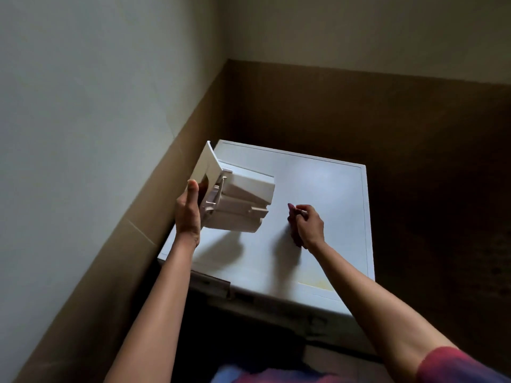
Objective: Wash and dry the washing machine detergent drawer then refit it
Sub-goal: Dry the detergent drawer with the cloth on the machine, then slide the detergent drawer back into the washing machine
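Observation:
The white detergent drawer (237,205) hangs tilted in the air above the left part of the washing machine top (326,194). My left hand (189,214) grips it by the front panel, thumb on the outer face and fingers in the handle recess. The drawer's body points right, toward my right hand (307,225). That hand is curled just above the machine top, about a hand's width from the drawer. A small pink-purple thing, apparently a cloth (291,210), shows at the top and bottom of the fist.
The white washing machine stands in a corner, with a wall close on its left (83,161) and another behind it. The drawer slot (213,284) sits at the machine's front left edge, under my left forearm. The floor on the right is dark.

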The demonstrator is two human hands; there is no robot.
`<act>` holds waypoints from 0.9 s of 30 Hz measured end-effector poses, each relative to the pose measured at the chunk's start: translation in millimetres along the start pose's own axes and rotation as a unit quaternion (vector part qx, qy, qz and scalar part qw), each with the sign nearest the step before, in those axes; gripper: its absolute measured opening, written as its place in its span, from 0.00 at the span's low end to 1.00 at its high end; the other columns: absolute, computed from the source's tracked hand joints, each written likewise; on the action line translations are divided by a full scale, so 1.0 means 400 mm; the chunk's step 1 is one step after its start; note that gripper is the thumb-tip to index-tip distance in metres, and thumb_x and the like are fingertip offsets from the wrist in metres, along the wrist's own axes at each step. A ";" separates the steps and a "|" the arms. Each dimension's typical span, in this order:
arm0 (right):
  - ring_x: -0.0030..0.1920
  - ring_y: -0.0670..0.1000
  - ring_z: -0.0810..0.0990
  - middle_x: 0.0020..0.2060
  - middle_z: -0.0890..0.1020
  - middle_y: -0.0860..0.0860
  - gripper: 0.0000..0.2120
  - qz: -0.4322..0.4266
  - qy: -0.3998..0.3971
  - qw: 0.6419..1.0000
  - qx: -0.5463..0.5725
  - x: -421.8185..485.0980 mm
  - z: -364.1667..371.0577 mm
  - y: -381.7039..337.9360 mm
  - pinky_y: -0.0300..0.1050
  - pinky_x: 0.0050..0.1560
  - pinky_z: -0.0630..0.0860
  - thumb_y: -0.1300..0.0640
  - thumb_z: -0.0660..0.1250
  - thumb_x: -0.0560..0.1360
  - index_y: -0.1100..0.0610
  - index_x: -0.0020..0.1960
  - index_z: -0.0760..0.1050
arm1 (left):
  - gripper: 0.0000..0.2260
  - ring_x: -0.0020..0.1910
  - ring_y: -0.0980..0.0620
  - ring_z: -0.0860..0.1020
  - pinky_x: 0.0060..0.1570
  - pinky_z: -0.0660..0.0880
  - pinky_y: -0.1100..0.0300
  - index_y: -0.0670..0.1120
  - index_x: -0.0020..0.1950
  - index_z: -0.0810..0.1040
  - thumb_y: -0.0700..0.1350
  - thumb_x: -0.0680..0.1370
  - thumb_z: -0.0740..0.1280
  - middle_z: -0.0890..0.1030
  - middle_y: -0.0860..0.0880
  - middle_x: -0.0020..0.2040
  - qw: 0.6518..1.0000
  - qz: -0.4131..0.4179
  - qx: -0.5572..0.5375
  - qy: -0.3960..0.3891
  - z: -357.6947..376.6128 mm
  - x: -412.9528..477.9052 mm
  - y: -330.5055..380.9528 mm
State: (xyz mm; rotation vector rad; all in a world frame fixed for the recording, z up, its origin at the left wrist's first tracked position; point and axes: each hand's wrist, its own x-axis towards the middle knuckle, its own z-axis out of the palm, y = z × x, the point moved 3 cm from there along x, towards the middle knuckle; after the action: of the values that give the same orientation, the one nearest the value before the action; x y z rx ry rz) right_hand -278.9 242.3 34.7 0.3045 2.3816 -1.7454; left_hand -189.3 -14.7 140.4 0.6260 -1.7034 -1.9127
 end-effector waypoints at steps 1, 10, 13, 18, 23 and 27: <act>0.36 0.44 0.80 0.46 0.84 0.50 0.08 -0.033 -0.027 0.999 -0.027 -0.014 0.021 0.012 0.30 0.33 0.73 0.62 0.62 0.78 0.56 0.55 0.75 | 0.19 0.61 0.46 0.77 0.64 0.71 0.54 0.38 0.63 0.77 0.50 0.84 0.55 0.80 0.46 0.57 1.000 0.015 0.022 0.000 -0.016 -0.009 0.000; 0.55 0.35 0.76 0.55 0.80 0.52 0.16 -0.212 -0.109 0.962 -0.134 -0.172 0.172 0.103 0.38 0.61 0.73 0.70 0.61 0.77 0.55 0.57 0.77 | 0.12 0.48 0.56 0.80 0.54 0.75 0.55 0.45 0.58 0.79 0.48 0.82 0.60 0.84 0.57 0.46 0.993 0.036 0.010 0.113 -0.164 -0.087 -0.003; 0.55 0.42 0.79 0.54 0.80 0.51 0.20 -0.214 -0.089 0.965 -0.125 -0.203 0.187 0.105 0.43 0.59 0.76 0.74 0.58 0.75 0.53 0.55 0.79 | 0.12 0.39 0.68 0.76 0.44 0.73 0.68 0.41 0.57 0.81 0.44 0.82 0.61 0.81 0.65 0.35 0.988 0.045 -0.021 0.146 -0.220 -0.115 -0.015; 0.43 0.52 0.83 0.49 0.79 0.56 0.19 -0.150 -0.026 0.988 0.018 -0.234 0.201 0.030 0.46 0.39 0.82 0.75 0.59 0.69 0.57 0.45 0.82 | 0.10 0.36 0.69 0.71 0.39 0.69 0.68 0.56 0.38 0.86 0.54 0.75 0.67 0.76 0.67 0.33 0.991 0.093 -0.013 0.095 -0.322 -0.189 -0.005; 0.32 0.63 0.81 0.36 0.82 0.64 0.21 -0.069 -0.105 0.990 0.070 -0.246 0.269 -0.051 0.56 0.26 0.78 0.68 0.51 0.63 0.55 0.42 0.80 | 0.17 0.41 0.69 0.74 0.45 0.72 0.67 0.49 0.52 0.82 0.59 0.72 0.70 0.80 0.68 0.37 0.991 0.107 0.001 0.074 -0.402 -0.253 -0.020; 0.37 0.58 0.79 0.36 0.80 0.55 0.18 -0.014 -0.138 0.985 0.106 -0.272 0.293 -0.080 0.52 0.39 0.78 0.67 0.53 0.65 0.57 0.40 0.81 | 0.11 0.42 0.67 0.77 0.45 0.73 0.66 0.61 0.47 0.85 0.63 0.72 0.69 0.82 0.66 0.39 0.993 0.114 0.025 0.032 -0.443 -0.295 -0.023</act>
State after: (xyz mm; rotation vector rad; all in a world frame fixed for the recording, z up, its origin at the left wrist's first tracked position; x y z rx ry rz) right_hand -180.2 114.5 57.3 0.0513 2.0213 -1.9168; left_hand 13.5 -73.7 112.7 0.4815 -1.7074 -1.6792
